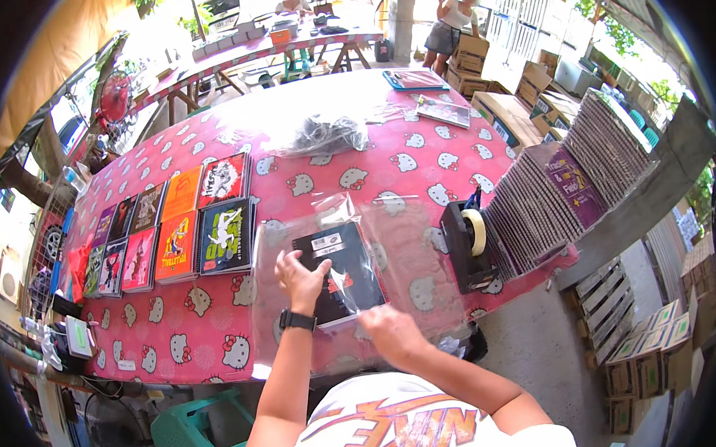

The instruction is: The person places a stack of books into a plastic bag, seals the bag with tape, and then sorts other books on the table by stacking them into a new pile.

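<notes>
A dark spiral notebook (331,282) with a pale label lies in front of me, with clear plastic around and under it. My left hand (300,283) rests on the notebook's left part, thumb and fingers spread. At the notebook's lower right corner, my right hand (391,334) is closed, its fingertips pinching the edge of a clear plastic bag (367,255). Exactly how far the bag covers the notebook is hard to tell through the glare. More clear plastic sheets (420,277) lie flat to the right.
Rows of colourful notebooks (175,246) lie at left. A black tape dispenser (459,247) stands at right beside tall notebook stacks (529,216). Farther back on the pink tablecloth (411,161) is a heap of clear plastic (322,135). Two people are in the background, near cardboard boxes (469,55).
</notes>
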A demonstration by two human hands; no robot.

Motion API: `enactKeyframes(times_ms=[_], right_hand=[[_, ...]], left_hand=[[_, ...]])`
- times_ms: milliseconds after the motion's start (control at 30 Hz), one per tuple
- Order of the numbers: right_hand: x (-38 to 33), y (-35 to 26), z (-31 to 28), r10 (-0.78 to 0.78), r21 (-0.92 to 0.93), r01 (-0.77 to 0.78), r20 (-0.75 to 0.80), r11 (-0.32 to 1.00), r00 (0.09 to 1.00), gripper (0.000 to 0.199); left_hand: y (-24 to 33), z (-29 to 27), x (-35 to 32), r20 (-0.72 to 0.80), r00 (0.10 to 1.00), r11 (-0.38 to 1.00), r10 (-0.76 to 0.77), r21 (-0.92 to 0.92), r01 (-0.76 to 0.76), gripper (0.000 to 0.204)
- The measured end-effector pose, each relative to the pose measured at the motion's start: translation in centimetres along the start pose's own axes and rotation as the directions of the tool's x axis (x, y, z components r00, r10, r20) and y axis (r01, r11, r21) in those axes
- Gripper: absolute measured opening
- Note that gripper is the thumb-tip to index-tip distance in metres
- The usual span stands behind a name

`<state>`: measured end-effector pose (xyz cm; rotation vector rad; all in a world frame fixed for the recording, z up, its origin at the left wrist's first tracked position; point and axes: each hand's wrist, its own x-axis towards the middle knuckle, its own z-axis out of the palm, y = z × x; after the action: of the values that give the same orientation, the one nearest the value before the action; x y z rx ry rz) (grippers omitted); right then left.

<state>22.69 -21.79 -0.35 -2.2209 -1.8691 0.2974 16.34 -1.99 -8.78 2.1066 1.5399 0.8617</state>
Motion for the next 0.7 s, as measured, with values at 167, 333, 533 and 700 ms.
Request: enactKeyframes(times_ms=[167,333,533,700], right_hand=[[0.1,-1.3,3.9,-0.186,0.130,0.171,0.111,0.977,0.976,0.020],[5.3,1.6,0.9,-0.173,0.763,0.072,0.052,0.642,0.984,0.032],[17.7,11.6,6.6,0.394,0.391,-0.220,-0.451,0.894,0.800,0.035],[25.4,14.3,5.2,0.387,0.480,-0.271,-0.160,0.834,0.908,0.041]], left_hand=[[-0.7,0.3,-2.8,0.260,0.964,0.965,-0.053,-0.234,0.116,0.112],[-2.6,-0.7,-2.5,0.237,0.970,0.916,-0.044,-0.378,0.134,0.093],[-2.8,0.9,-2.4,0.275,0.961,0.899,0.028,-0.427,0.096,0.093],[-2.6,2.0,-2.6,0.320,0.945,0.870,0.067,-0.482,0.102,0.092]])
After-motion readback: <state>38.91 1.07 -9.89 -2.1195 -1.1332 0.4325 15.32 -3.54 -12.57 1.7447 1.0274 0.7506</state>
